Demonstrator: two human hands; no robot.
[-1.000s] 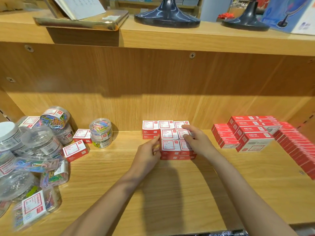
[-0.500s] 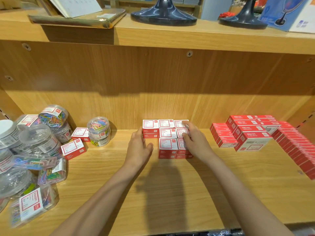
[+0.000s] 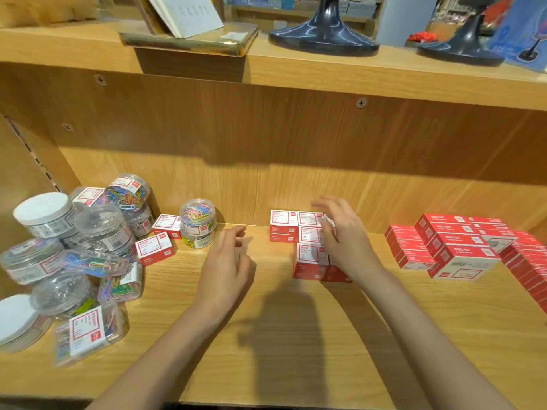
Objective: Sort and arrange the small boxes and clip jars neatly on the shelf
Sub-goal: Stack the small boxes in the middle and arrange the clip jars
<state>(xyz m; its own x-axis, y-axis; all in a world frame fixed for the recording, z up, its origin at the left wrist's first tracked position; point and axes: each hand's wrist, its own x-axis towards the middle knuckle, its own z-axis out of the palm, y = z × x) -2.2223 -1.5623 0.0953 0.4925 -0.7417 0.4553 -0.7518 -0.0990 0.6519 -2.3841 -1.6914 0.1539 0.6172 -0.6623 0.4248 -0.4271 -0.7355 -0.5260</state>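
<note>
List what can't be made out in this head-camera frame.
- Block of small boxes: its right part is hidden behind the right hand.
- Box labels: print too small to read.
- Jars at lower left: blurred, one cut off by the left edge.
- Red boxes far right: cut off by the right edge.

Red-and-white boxes (image 3: 307, 253), multicoloured clips in clear jars (image 3: 197, 223), wood-grain shelf (image 3: 296, 335).

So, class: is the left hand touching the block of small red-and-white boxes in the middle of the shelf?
Apart. The head view shows bare shelf between the left hand and the block of small boxes.
</note>
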